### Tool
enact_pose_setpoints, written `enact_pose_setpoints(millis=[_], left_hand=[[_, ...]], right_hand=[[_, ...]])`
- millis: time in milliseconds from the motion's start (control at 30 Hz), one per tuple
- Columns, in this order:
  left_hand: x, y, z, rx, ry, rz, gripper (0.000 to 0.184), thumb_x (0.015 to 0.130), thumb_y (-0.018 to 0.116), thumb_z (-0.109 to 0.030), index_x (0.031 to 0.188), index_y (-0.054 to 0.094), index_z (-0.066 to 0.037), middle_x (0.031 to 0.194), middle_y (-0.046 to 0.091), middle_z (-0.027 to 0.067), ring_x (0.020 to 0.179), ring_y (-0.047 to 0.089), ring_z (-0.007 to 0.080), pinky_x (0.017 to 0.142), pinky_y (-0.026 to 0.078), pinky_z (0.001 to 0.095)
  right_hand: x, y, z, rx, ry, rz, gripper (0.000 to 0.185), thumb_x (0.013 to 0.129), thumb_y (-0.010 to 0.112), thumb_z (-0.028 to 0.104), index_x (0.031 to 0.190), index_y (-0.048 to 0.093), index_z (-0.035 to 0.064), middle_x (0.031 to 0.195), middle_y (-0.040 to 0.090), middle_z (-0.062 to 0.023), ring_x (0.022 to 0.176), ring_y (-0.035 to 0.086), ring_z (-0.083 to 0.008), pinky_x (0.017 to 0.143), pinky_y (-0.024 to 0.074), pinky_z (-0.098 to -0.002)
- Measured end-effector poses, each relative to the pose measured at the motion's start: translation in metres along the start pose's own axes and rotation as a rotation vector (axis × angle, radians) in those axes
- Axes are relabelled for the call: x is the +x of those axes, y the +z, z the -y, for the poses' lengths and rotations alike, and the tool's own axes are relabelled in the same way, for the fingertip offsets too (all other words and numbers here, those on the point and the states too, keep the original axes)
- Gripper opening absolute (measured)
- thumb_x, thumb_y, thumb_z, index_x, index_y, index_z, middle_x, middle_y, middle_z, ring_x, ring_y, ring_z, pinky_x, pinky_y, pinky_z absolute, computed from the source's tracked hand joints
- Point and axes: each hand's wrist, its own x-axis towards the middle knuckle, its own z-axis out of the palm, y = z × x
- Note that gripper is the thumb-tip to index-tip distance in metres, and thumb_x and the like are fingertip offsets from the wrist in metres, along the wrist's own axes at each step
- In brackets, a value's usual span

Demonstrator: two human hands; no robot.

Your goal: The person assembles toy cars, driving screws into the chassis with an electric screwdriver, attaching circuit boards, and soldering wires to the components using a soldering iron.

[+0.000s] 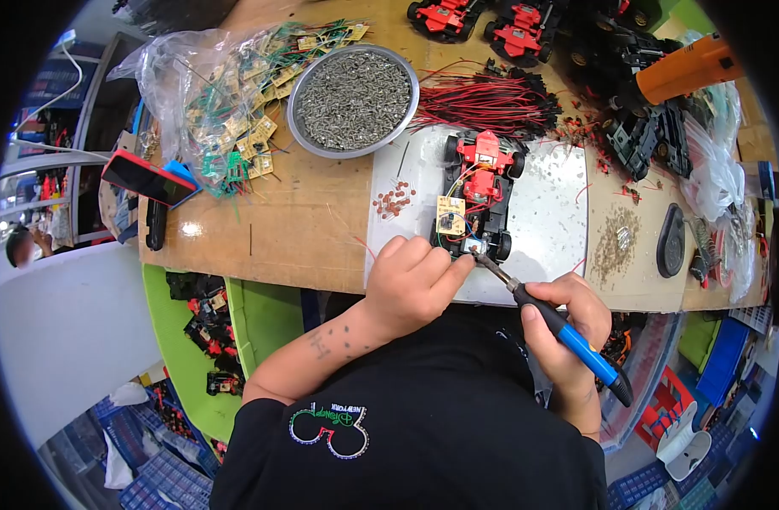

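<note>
My right hand [568, 323] is wrapped round the blue and black handle of a soldering iron [581, 344]. The iron's metal tip reaches the near end of a toy car chassis [483, 187], black and red with black wheels. A small tan circuit board [450, 215] with thin wires lies on the chassis's left side. My left hand [415, 280] is closed, its fingertips at the chassis's near end, close to the iron's tip. Whatever those fingers pinch is hidden. Under the car is a white sheet [542, 246], with small reddish-brown disc parts [393, 201] lying to the left.
A metal bowl of screws [353, 100] stands behind, beside a bundle of red and black wires [487, 104]. Circuit boards [258, 136] are heaped at left near a phone [150, 177]. More car chassis [521, 34] and an orange tool [687, 70] are at back right. A green bin [173, 340] sits below left.
</note>
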Motion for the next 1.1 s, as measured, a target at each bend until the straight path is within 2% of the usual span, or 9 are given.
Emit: enact_pose_setpoints(millis=[100,167,500,1100], left_hand=[[-0.001,0.002,0.0,-0.011,-0.004,-0.006,0.027,0.063,0.079,-0.009,0.089,0.073,-0.012,0.066,0.043,-0.0032,0.06,0.044,0.0157,0.052,0.034,0.0317],[0.0,0.001,-0.001,-0.017,-0.009,-0.004,0.027,0.063,0.079,-0.009,0.089,0.073,-0.012,0.066,0.043,-0.0033,0.06,0.044,0.0157,0.052,0.033,0.0317],[0.0,0.001,-0.003,-0.021,-0.032,0.013,0.021,0.066,0.08,-0.01,0.085,0.072,-0.012,0.066,0.044,-0.0027,0.06,0.044,0.0168,0.053,0.033,0.0323],[-0.002,0.004,-0.003,-0.044,-0.02,0.018,0.025,0.064,0.081,-0.008,0.087,0.072,-0.01,0.069,0.048,-0.0022,0.064,0.048,0.0175,0.054,0.034,0.0327]], right_hand=[[0.0,-0.001,-0.001,-0.007,-0.02,0.014,0.017,0.072,0.074,0.004,0.088,0.069,0.001,0.071,0.065,-0.0085,0.06,0.06,-0.0216,0.056,0.045,-0.0314],[-0.002,-0.002,-0.002,0.095,0.036,-0.007,0.017,0.072,0.074,0.003,0.088,0.069,0.0007,0.071,0.065,-0.0093,0.062,0.06,-0.0214,0.057,0.0452,-0.0307],[-0.007,-0.009,-0.005,0.077,0.009,-0.041,0.018,0.072,0.074,0.004,0.089,0.068,0.001,0.072,0.066,-0.0093,0.062,0.061,-0.0212,0.059,0.0459,-0.0301],[-0.012,-0.009,-0.01,0.114,0.053,-0.067,0.018,0.073,0.073,0.003,0.089,0.068,0.0008,0.074,0.067,-0.0092,0.063,0.061,-0.0203,0.058,0.046,-0.0296]])
